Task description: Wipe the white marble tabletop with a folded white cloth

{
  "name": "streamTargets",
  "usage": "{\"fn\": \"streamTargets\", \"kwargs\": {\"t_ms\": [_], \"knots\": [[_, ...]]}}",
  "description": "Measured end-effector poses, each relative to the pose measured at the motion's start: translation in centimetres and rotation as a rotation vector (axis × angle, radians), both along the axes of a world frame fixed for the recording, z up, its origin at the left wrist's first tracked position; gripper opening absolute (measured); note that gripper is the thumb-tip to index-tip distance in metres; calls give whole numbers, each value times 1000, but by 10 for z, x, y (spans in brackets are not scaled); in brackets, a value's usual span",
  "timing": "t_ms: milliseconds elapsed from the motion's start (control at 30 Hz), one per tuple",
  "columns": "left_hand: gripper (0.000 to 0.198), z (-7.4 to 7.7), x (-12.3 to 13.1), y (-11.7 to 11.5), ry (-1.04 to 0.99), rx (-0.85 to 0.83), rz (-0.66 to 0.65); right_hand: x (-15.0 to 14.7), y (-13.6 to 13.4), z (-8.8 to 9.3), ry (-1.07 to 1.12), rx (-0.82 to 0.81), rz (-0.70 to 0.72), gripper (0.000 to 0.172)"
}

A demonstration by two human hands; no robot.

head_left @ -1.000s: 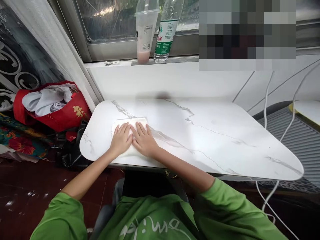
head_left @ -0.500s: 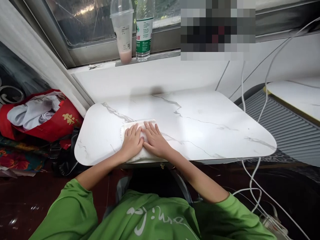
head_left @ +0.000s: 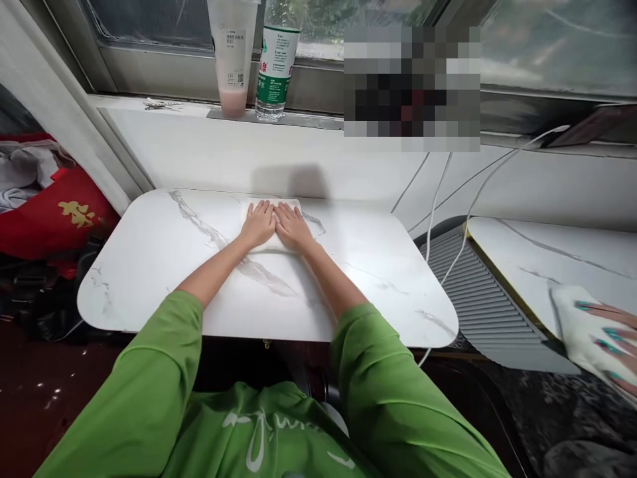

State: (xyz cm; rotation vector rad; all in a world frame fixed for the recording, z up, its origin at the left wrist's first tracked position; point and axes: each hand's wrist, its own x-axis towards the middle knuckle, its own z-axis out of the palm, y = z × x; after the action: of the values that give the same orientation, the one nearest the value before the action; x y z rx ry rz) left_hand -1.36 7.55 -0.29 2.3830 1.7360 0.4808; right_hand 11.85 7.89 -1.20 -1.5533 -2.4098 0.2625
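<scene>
A folded white cloth lies on the white marble-patterned table, close to its far edge by the wall. My left hand rests palm down on the cloth's left part, its fingers stretched out and pointing away from me. Beside it, my right hand presses flat on the right part. The two hands touch near the thumbs. Both arms reach forward over the table, and the hands hide much of the cloth.
A cup with pink drink and a green-labelled bottle stand on the windowsill. White cables hang at right. Another person's hand rests on a white cloth on a neighbouring table. A red bag sits left.
Both hands and the cloth have slid away from me, from near the table's front edge to its far side. The other person's hand and cloth have come into view at right.
</scene>
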Motion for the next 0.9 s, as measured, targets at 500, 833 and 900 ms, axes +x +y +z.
{"fn": "streamTargets", "kwargs": {"t_ms": [500, 833, 900], "knots": [[50, -4, 70, -62, 30, 69, -52, 83, -66, -6, -56, 52, 50, 60], [57, 10, 122, -163, 200, -75, -390, 153, -185, -2, 289, -113, -185, 55], [59, 10, 124, -159, 216, -61, -387, 143, -183, -2, 281, -88, -242, 52]]}}
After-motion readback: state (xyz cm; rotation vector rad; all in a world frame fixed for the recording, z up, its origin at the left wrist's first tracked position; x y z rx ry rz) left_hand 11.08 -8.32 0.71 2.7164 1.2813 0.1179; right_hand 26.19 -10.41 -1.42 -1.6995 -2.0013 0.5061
